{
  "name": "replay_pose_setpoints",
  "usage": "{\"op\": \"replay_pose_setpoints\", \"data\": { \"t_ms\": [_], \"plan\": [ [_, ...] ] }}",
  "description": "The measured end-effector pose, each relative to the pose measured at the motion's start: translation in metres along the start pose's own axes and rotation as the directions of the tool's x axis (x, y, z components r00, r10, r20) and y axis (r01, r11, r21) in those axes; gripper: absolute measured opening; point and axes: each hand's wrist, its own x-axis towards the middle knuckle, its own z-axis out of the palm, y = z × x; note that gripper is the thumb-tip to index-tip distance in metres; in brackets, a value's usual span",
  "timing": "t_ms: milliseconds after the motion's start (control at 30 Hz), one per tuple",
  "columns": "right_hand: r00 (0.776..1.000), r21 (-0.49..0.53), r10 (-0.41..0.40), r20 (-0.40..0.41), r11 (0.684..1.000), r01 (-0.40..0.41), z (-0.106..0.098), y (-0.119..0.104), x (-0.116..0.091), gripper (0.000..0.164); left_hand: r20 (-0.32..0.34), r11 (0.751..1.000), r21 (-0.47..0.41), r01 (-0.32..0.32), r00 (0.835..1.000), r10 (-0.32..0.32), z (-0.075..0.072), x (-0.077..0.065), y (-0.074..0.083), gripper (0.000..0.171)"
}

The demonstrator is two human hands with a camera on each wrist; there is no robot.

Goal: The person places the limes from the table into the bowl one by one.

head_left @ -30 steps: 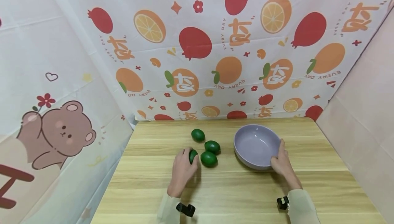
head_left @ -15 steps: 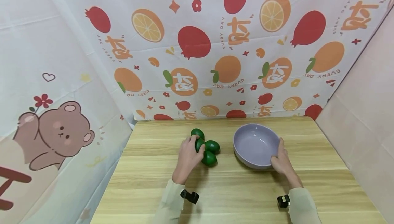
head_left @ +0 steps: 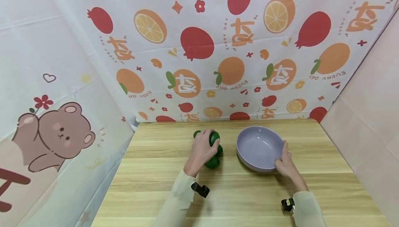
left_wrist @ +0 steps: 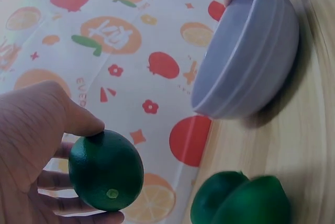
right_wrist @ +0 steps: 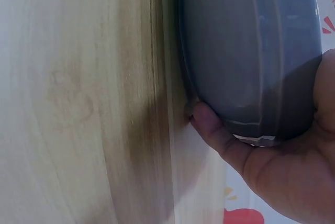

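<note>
My left hand (head_left: 202, 149) holds a dark green lime (head_left: 214, 138) between thumb and fingers, raised over the other limes. In the left wrist view this held lime (left_wrist: 106, 170) shows a pale stem spot. Three more limes lie on the table, partly hidden by the hand: one behind it (head_left: 197, 134), one at its right (head_left: 220, 150), one nearer me (head_left: 213, 163). To their right stands a wide lavender bowl (head_left: 259, 149), its inside bare. My right hand (head_left: 285, 164) grips the bowl's right side; in the right wrist view the thumb (right_wrist: 217, 135) lies along its outer wall.
The wooden table (head_left: 237, 199) reaches back to a fruit-printed cloth (head_left: 224, 92). Another cloth (head_left: 103, 130) with a bear print hangs at the left, and a pale cloth wall (head_left: 368, 123) stands at the right.
My left hand has carried its lime from the left of the group to the right and away from me, lifting it over the others. The right hand and bowl stay in place.
</note>
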Motion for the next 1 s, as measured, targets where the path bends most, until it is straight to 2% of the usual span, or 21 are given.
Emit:
{"op": "replay_pose_setpoints", "data": {
  "t_ms": [267,467,633,1000],
  "plan": [
    [1.000,0.009,0.022,-0.010,1.000,-0.022,0.000,0.000,-0.001,0.102,0.047,0.997,-0.033,-0.072,0.996,0.074,0.004,0.017,0.017,0.040],
    [1.000,0.013,0.017,-0.018,1.000,-0.017,0.001,0.000,0.000,0.099,0.053,0.989,-0.017,-0.146,0.988,0.147,0.009,0.028,0.024,0.036],
    [0.999,0.019,0.004,-0.032,1.000,-0.003,0.000,0.001,0.001,0.099,0.055,0.977,0.030,-0.213,0.976,0.211,0.017,0.039,0.033,0.036],
    [0.999,0.028,0.019,-0.034,0.999,-0.018,0.003,0.003,0.002,0.098,0.144,0.962,0.086,-0.261,0.958,0.247,0.038,0.060,0.044,0.033]
  ]
}}
